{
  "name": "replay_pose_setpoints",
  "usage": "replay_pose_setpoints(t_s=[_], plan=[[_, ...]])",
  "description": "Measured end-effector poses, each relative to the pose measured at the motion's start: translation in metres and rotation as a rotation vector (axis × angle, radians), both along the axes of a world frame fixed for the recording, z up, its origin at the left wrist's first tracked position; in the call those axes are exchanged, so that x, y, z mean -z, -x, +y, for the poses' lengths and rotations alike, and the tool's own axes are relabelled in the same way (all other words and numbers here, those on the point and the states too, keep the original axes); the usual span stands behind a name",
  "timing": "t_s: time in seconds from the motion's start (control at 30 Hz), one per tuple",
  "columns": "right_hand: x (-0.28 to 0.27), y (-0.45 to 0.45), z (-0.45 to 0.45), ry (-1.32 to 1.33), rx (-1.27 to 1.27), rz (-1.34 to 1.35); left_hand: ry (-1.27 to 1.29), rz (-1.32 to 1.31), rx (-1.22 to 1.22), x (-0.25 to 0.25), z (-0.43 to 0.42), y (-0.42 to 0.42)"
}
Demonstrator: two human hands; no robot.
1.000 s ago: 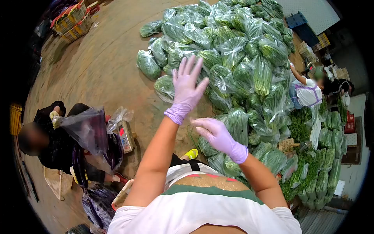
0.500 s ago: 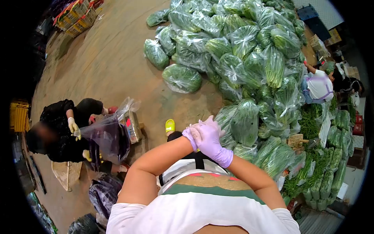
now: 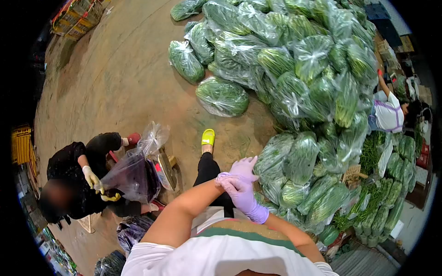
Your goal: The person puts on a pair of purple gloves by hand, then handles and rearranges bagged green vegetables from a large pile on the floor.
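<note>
My left hand (image 3: 245, 169), in a thin purple glove, points right with its fingers partly apart and nothing in them. Just below it, my right hand (image 3: 241, 194), gloved the same way, has its fingers closed on the left glove's cuff (image 3: 222, 178) at the wrist. Clear plastic bags of green vegetables (image 3: 301, 156) lie close to the right of both hands. One separate bag of greens (image 3: 223, 96) rests on the floor above them. My foot in a yellow shoe (image 3: 208, 137) is stepped forward.
On the left, a person in dark clothes (image 3: 69, 161) with yellowish gloves holds a clear bag (image 3: 126, 177) with dark purple contents beside a scale (image 3: 165, 171). Another person in a white top (image 3: 388, 114) is at the right. Stacked crates (image 3: 78, 18) stand at upper left.
My hands, apart a second ago, came together at the left wrist, the right closing on the cuff. The view shifted, and a yellow shoe now shows further forward with the leg extended.
</note>
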State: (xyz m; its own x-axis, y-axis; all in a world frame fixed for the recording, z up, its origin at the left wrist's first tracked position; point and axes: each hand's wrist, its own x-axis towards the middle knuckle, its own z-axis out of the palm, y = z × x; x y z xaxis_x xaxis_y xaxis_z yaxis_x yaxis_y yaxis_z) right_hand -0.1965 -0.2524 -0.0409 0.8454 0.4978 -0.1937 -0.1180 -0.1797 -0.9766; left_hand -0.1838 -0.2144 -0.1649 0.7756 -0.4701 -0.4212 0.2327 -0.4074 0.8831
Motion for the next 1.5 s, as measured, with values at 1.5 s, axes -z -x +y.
replay_pose_setpoints(t_s=[1.5], plan=[[0.168,-0.391,-0.01,0.405,0.054,-0.144,0.847,1.093,-0.918,0.181,0.106,-0.033]])
